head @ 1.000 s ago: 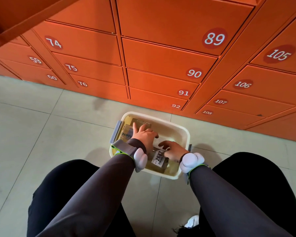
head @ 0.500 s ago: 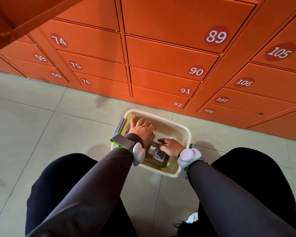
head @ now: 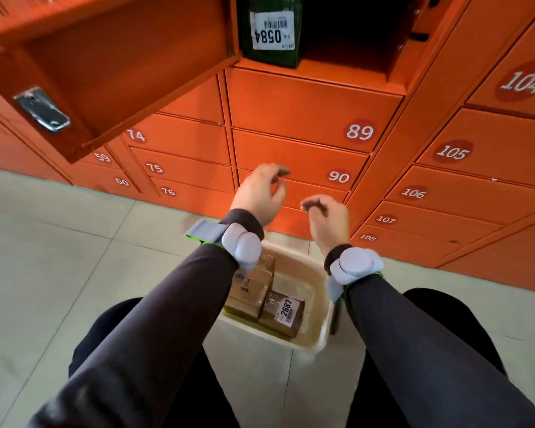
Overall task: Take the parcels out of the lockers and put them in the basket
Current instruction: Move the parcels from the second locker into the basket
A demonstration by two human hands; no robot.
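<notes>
My left hand [head: 260, 193] and right hand [head: 329, 220] are raised side by side, both empty, fingers loosely curled and spread. Below my wrists, the cream plastic basket [head: 320, 332] sits on the floor holding two brown cardboard parcels [head: 269, 301], one labelled 2687. Far above, an orange metal locker door [head: 112, 72] hangs open; inside stands a dark green parcel [head: 272, 32] labelled 0584.
</notes>
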